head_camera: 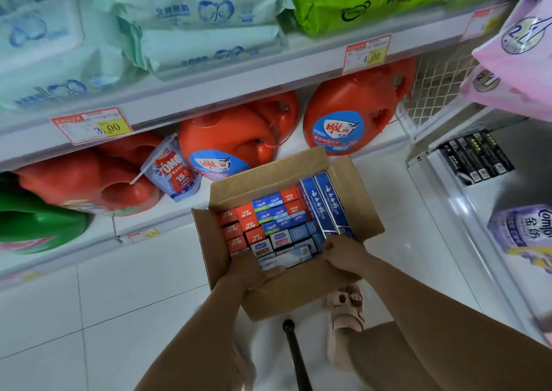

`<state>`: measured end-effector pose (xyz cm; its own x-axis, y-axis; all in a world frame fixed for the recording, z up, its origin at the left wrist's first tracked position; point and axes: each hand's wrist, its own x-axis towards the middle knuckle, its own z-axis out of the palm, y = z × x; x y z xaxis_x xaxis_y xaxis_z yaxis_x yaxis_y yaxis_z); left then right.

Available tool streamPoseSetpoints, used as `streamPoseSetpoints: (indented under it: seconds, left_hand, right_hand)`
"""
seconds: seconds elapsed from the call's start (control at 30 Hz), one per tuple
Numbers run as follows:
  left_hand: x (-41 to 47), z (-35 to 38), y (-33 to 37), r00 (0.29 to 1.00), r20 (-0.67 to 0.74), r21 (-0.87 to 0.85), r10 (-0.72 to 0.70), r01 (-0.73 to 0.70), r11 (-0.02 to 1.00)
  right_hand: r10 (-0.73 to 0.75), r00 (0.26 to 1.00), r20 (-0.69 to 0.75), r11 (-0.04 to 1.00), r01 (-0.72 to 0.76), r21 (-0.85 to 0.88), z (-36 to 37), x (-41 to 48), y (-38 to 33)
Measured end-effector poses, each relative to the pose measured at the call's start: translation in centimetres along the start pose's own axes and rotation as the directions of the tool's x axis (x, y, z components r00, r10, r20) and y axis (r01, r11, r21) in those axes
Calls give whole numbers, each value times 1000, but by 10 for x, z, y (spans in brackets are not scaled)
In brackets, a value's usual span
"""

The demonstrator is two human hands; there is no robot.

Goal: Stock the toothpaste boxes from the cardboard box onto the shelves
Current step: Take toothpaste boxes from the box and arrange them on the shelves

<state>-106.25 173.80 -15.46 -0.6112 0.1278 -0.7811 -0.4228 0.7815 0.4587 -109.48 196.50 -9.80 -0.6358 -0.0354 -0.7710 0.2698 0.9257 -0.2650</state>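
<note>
An open cardboard box (301,293) stands on the white tiled floor, packed with toothpaste boxes: orange ones (239,226) on the left, blue and white ones (274,214) in the middle, two long dark blue ones (325,202) on the right. A pale blue toothpaste box (288,260) lies crosswise at the near edge. My left hand (254,272) grips its left end, thumb along the front. My right hand (343,255) curls its fingers round the right end.
The left shelf unit holds orange detergent jugs (349,113) and a green jug (38,223) low down, with soft packs above. A right shelf (442,178) carries black boxes (475,157). My slippered foot (346,310) and a black pole (295,355) are close behind the carton.
</note>
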Motion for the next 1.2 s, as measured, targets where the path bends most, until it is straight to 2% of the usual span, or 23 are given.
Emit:
streamPoseSetpoints:
  seconds: [0.17, 0.3, 0.5, 0.6, 0.7, 0.8, 0.93, 1.07, 1.2]
  left_hand:
    - [-2, -6, 7, 998, 55, 191, -24, 13, 982]
    - [-15, -21, 10, 989, 136, 66, -60, 52, 996]
    - [-55, -82, 5, 998, -68, 211, 13, 2, 977]
    - [-63, -107, -20, 981, -119, 259, -152, 178, 949]
    - [-67, -108, -44, 972, -76, 175, -222, 232, 957]
    - [-65, -99, -45, 981, -32, 102, -191, 193, 976]
    - [-56, -94, -24, 997, 7, -109, -80, 81, 991]
    - [-53, -96, -9, 998, 17, -275, -65, 67, 959]
    - [-54, -96, -13, 998, 49, -464, -44, 62, 883]
  right_hand:
    - [9, 1000, 1, 1000, -9, 10, 2, 4, 0]
    - [0, 1000, 20, 1000, -1, 27, 3, 7, 0]
    - [16, 1000, 27, 999, -15, -46, 10, 14, -3]
    - [14, 1000, 8, 998, -13, -54, 19, 23, -3]
    - [31, 989, -141, 999, -26, 33, 20, 27, -8]
    - [122, 937, -327, 985, -74, 156, 17, 31, -14]
    - [129, 910, -394, 992, -120, 47, 31, 37, -22]
    - [148, 861, -487, 981, -189, -35, 46, 39, -28]
    - [189, 827, -529, 978, -210, 21, 47, 46, -28]
